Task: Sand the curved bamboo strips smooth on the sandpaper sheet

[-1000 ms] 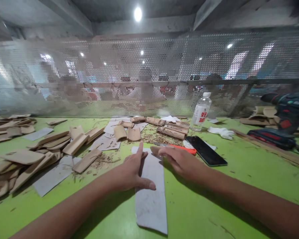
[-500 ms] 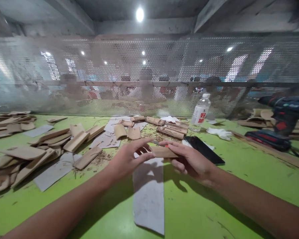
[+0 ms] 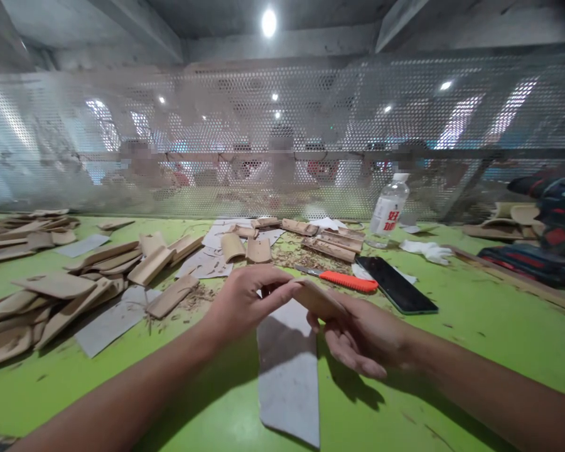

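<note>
A short curved piece of split bamboo (image 3: 321,301) is held between my two hands, tilted down to the right. My left hand (image 3: 249,298) is closed on its upper left end, thumb in front and fingers behind. Under the right end, my right hand (image 3: 362,336) grips it from the side, with its lower fingers stretched loosely toward me. A strip of white sandpaper-like sheet (image 3: 289,376) lies on the green table just below the hands. Behind the right hand lies an orange utility knife (image 3: 348,280), blade out to the left, beside a black phone (image 3: 398,285).
Heaps of bamboo pieces (image 3: 51,285) cover the left side of the green table (image 3: 207,402). More pieces and shavings lie at the back. A water bottle (image 3: 390,210), white glove (image 3: 426,251) and power drill (image 3: 555,232) stand or lie at right. A perforated screen (image 3: 216,132) closes the back.
The bamboo piece has turned from level to tilted, its right end now lower. My right hand has dropped and its fingers have opened somewhat. More of the orange knife shows.
</note>
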A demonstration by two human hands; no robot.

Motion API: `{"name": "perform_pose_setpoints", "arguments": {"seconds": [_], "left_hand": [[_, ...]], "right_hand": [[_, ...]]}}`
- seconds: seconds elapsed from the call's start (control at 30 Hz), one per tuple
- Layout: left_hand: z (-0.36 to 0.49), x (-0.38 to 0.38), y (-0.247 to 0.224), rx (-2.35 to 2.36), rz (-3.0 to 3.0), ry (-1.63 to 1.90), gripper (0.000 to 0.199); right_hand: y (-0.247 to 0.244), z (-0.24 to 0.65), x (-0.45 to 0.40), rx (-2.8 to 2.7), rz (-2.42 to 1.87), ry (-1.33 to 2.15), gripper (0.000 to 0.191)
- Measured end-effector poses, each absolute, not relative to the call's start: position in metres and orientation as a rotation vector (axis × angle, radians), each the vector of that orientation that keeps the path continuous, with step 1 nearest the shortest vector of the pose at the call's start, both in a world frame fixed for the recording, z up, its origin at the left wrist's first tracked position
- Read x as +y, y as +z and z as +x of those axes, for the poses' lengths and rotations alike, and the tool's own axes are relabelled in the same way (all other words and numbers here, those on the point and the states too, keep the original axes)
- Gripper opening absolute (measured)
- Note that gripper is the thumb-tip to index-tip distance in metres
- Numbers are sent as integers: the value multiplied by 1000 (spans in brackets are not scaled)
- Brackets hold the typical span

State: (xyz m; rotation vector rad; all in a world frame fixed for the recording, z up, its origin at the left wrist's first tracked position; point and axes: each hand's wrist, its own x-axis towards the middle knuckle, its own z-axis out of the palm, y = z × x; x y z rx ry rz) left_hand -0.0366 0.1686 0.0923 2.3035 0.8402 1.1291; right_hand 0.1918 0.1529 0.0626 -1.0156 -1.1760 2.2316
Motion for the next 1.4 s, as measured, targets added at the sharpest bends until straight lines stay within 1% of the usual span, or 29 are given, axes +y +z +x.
{"name": "perform_pose_setpoints", "arguments": {"seconds": [0.13, 0.33, 0.5, 0.6, 0.67, 0.7, 0.8, 0.87, 0.9, 0.93, 1.0, 1.03, 1.07, 1.1, 1.23, 1.4], "left_hand": [[-36, 169, 90, 854, 2292, 1121, 21], [-35, 168, 90, 891, 2294, 1064, 33], [-36, 167, 89, 934, 2303, 1039, 37], [-36, 168, 89, 950, 2301, 1002, 40], [-36, 168, 89, 972, 2301, 979, 41], [-36, 169, 89, 987, 2305, 965, 41], [-36, 173, 85, 1040, 2329, 886, 43], [-36, 176, 79, 1095, 2307, 811, 39], [-37, 177, 76, 1139, 2285, 751, 37], [-38, 177, 73, 1191, 2263, 674, 45], [-39, 177, 69, 1265, 2245, 497, 84], [-40, 177, 68, 1281, 2251, 408, 101], [-40, 176, 67, 1283, 2263, 334, 112], [-40, 175, 67, 1279, 2274, 284, 117], [-39, 172, 70, 1284, 2294, 210, 116], [-39, 174, 67, 1297, 2295, 229, 118]], "right_hand": [[64, 193, 151, -1106, -987, 2345, 66], [64, 195, 150, -1181, -944, 2538, 90], [54, 201, 157, -1194, -933, 2580, 96], [51, 199, 156, -1261, -878, 2579, 104], [52, 194, 152, -1304, -804, 2512, 105], [54, 192, 150, -1304, -794, 2441, 102], [59, 191, 149, -1303, -953, 2128, 77], [62, 196, 152, -1441, -1164, 1807, 71], [62, 199, 155, -1568, -1262, 1570, 70], [63, 203, 158, -1719, -1335, 1290, 69], [61, 210, 165, -2013, -1398, 740, 64], [60, 211, 167, -2142, -1408, 542, 63], [58, 212, 170, -2263, -1422, 408, 64], [56, 211, 171, -2369, -1441, 326, 63], [52, 204, 175, -2593, -1485, 152, 58], [53, 201, 175, -2615, -1436, 147, 56]]}}
